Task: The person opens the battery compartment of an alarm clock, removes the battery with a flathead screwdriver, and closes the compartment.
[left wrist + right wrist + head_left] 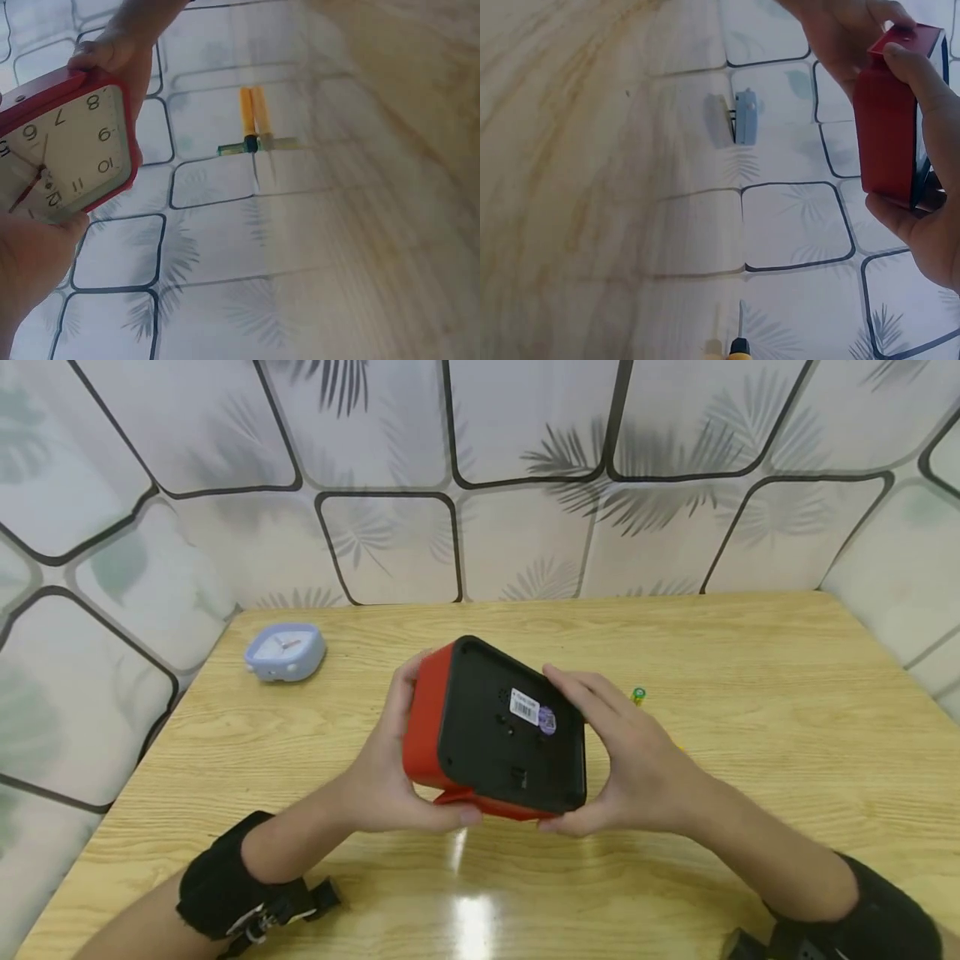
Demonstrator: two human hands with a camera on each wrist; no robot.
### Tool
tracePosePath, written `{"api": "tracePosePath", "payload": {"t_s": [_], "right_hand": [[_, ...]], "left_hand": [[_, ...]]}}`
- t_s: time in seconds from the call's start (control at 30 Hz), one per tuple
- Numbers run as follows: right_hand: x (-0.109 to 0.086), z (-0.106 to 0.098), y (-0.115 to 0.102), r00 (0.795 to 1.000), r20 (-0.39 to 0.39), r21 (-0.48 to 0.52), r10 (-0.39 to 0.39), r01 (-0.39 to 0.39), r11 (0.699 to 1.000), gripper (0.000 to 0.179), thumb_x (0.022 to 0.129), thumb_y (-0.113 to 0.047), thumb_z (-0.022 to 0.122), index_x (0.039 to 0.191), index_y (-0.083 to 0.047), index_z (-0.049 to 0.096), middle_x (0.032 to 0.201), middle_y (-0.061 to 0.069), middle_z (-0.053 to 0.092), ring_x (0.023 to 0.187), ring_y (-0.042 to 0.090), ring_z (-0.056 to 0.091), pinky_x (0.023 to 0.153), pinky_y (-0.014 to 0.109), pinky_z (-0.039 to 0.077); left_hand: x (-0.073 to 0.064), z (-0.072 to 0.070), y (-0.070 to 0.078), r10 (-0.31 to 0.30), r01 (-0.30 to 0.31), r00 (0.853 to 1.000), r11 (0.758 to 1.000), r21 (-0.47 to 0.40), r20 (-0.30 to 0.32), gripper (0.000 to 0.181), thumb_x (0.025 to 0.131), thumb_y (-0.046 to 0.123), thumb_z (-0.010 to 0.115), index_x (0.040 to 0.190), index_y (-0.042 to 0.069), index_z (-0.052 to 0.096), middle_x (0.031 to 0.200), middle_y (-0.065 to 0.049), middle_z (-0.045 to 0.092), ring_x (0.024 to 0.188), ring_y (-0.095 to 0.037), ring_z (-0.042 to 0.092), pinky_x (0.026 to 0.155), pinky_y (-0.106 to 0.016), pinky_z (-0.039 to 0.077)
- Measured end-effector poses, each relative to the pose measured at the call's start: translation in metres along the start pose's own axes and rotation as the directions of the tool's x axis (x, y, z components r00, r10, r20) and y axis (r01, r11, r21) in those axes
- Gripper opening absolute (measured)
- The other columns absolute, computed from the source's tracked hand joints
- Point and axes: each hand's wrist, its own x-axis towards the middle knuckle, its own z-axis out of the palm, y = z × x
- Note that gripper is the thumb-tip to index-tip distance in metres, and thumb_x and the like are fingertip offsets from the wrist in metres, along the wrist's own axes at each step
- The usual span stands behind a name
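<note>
The red clock [497,733] is held up off the desk [300,760], its black back turned to the head camera and its numbered dial [84,150], seen from the left wrist, turned away. The red clock's left side is gripped by the left hand [386,764], its right side by the right hand [641,764], with both thumbs placed at the lower edge. Because it is supported only by its smooth-looking sides, the clock could slip, and its dial be struck, if either grip were loosened during a turn. A red piece [454,795] juts from the red clock's lower edge near the left thumb and could be strained if pressed. To the red clock's right lie a green battery [638,697] and a screwdriver [246,112]; they could be knocked, or the battery set rolling, if the right hand were lowered carelessly. The blue clock [287,652], left of the red clock and farther back, is well apart and seems little threatened.
</note>
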Motion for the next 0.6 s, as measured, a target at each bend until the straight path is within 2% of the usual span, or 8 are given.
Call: {"api": "tracePosePath", "payload": {"t_s": [0.1, 0.2, 0.3, 0.37, 0.43, 0.47, 0.6], "right_hand": [[0.000, -0.003, 0.002, 1.000, -0.011, -0.039, -0.010, 0.009, 0.999, 0.132, 0.048, -0.050, 0.097, 0.155, -0.006, 0.033, 0.141, 0.007, 0.050, 0.122, 0.021, 0.054, 0.095, 0.045, 0.054], [0.000, -0.006, 0.003, 1.000, -0.009, -0.071, -0.025, 0.024, 0.997, 0.132, 0.048, -0.050, 0.097, 0.155, -0.006, 0.033, 0.141, 0.008, 0.049, 0.121, 0.021, 0.054, 0.093, 0.043, 0.055], [0.000, -0.009, 0.005, 0.999, 0.006, -0.104, -0.040, 0.040, 0.994, 0.133, 0.048, -0.049, 0.097, 0.155, -0.006, 0.032, 0.143, 0.009, 0.047, 0.121, 0.021, 0.053, 0.095, 0.036, 0.054], [0.000, -0.010, 0.007, 0.998, 0.017, -0.127, -0.054, 0.055, 0.990, 0.132, 0.048, -0.047, 0.098, 0.155, -0.005, 0.032, 0.143, 0.010, 0.046, 0.121, 0.022, 0.053, 0.098, 0.030, 0.051], [0.000, -0.011, 0.009, 0.998, 0.028, -0.147, -0.063, 0.066, 0.987, 0.132, 0.048, -0.045, 0.098, 0.155, -0.005, 0.032, 0.144, 0.011, 0.045, 0.121, 0.022, 0.052, 0.098, 0.029, 0.050], [0.000, -0.011, 0.010, 0.997, 0.034, -0.155, -0.067, 0.072, 0.985, 0.132, 0.048, -0.044, 0.098, 0.155, -0.004, 0.032, 0.144, 0.012, 0.045, 0.121, 0.023, 0.053, 0.098, 0.031, 0.050], [0.000, -0.012, 0.013, 0.996, 0.075, -0.173, -0.057, 0.069, 0.982, 0.132, 0.049, -0.045, 0.098, 0.155, -0.004, 0.032, 0.144, 0.013, 0.045, 0.124, 0.026, 0.052, 0.096, 0.042, 0.053]], "left_hand": [[0.000, -0.004, 0.002, -0.032, 0.032, 0.999, 0.999, -0.017, -0.024, 0.111, 0.076, 0.028, 0.087, 0.152, -0.003, 0.013, 0.142, -0.007, 0.047, 0.128, -0.024, 0.046, 0.105, -0.037, 0.047], [0.000, -0.009, 0.004, -0.070, 0.070, 0.997, 0.997, 0.028, -0.021, 0.114, 0.073, 0.027, 0.089, 0.153, -0.002, 0.014, 0.141, -0.011, 0.046, 0.128, -0.026, 0.047, 0.104, -0.036, 0.049], [0.000, -0.015, 0.005, -0.095, 0.095, 0.995, 0.990, 0.106, -0.005, 0.114, 0.072, 0.030, 0.090, 0.153, -0.002, 0.017, 0.144, -0.015, 0.043, 0.127, -0.028, 0.048, 0.105, -0.036, 0.047], [0.001, -0.018, 0.006, -0.116, 0.114, 0.993, 0.976, 0.188, 0.001, 0.114, 0.071, 0.034, 0.090, 0.154, 0.000, 0.019, 0.146, -0.015, 0.042, 0.127, -0.028, 0.047, 0.107, -0.035, 0.045], [0.001, -0.020, 0.007, -0.140, 0.132, 0.990, 0.947, 0.294, 0.005, 0.115, 0.068, 0.034, 0.091, 0.155, 0.002, 0.023, 0.149, -0.014, 0.039, 0.129, -0.027, 0.045, 0.111, -0.035, 0.041], [0.001, -0.021, 0.007, -0.154, 0.141, 0.988, 0.925, 0.354, 0.008, 0.117, 0.066, 0.035, 0.092, 0.155, 0.003, 0.024, 0.150, -0.012, 0.038, 0.131, -0.027, 0.044, 0.112, -0.036, 0.040], [0.002, -0.024, 0.008, -0.226, 0.173, 0.974, 0.815, 0.553, 0.027, 0.120, 0.058, 0.032, 0.094, 0.155, 0.007, 0.028, 0.148, -0.009, 0.041, 0.134, -0.022, 0.041, 0.114, -0.043, 0.038]]}}
